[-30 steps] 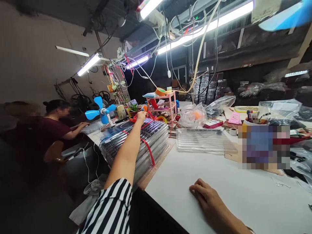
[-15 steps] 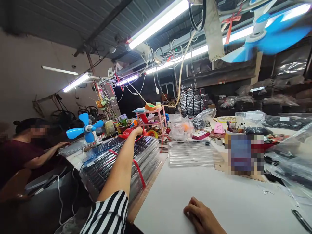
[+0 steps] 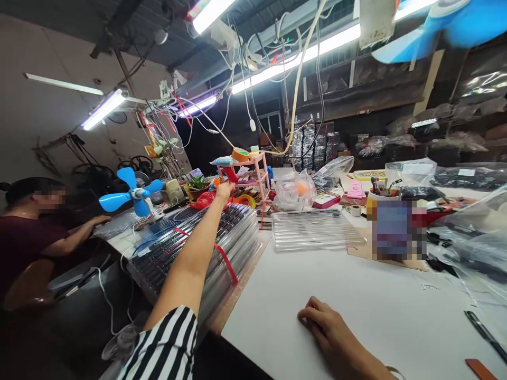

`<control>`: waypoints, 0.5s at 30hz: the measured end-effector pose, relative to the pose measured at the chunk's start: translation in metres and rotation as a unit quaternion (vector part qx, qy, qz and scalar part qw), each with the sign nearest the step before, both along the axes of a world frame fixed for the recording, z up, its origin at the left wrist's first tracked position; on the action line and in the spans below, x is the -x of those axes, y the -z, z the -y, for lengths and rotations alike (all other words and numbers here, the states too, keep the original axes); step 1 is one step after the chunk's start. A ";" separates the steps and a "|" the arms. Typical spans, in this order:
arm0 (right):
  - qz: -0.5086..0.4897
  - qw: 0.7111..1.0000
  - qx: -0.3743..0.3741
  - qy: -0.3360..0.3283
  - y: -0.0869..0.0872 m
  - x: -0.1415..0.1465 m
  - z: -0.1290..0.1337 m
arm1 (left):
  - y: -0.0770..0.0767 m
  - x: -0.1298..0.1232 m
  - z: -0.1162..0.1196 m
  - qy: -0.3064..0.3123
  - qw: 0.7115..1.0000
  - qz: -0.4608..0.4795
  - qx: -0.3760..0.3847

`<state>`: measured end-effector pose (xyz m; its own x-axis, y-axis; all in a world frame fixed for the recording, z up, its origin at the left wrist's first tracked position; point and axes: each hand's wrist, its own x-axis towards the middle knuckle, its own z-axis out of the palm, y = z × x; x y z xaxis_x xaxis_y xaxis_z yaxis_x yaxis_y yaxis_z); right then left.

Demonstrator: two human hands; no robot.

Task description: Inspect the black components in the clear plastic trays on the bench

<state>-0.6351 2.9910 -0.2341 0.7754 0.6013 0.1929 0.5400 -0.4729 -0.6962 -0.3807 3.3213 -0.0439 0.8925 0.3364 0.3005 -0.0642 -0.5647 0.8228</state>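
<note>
My left hand [image 3: 225,191] is stretched far forward over a stack of clear trays with dark rods [image 3: 158,269], bound by a red strap [image 3: 226,264]. Its fingers look closed, right beside a red object [image 3: 230,174] at the pink shelf rack [image 3: 262,179]; whether they grip it is too small to make out. Red plastic wrap [image 3: 204,200] lies just left of the hand. My right hand [image 3: 322,322] rests on the white tabletop [image 3: 269,301] with fingers loosely curled in, and nothing shows in them.
A clear ribbed tray [image 3: 307,231] lies at the table's back. Behind it sits a bunched plastic bag [image 3: 295,192]. A pen cup [image 3: 382,198] and clear bags stand right. A blue fan [image 3: 137,192] is at left, near a seated co-worker [image 3: 31,227]. A dark pen-like tool [image 3: 485,332] lies right.
The camera view has tipped down somewhat. My left hand has come up closer to the red object by the rack. My right hand stays on the tabletop, fingers still curled.
</note>
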 end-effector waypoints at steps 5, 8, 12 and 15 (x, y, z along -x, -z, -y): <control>-0.003 1.000 -0.016 -0.005 0.001 -0.002 0.000 | -0.029 -0.001 0.010 -0.049 0.996 0.076 0.007; 0.002 1.000 -0.022 -0.008 0.002 -0.003 0.000 | -0.048 0.014 -0.004 -0.075 0.995 0.055 -0.031; 0.014 0.999 -0.025 -0.015 0.002 -0.003 0.002 | -0.043 0.046 -0.021 -0.103 0.985 -0.074 -0.115; 0.020 0.999 -0.017 -0.019 0.001 -0.003 0.004 | -0.016 0.074 -0.020 -0.120 0.961 -0.162 -0.187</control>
<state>-0.6325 2.9866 -0.2349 0.7431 0.6231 0.2440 0.5851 -0.4279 -0.6889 -0.4544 3.3416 -0.0274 0.8701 0.4664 0.1592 0.3304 -0.7918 0.5136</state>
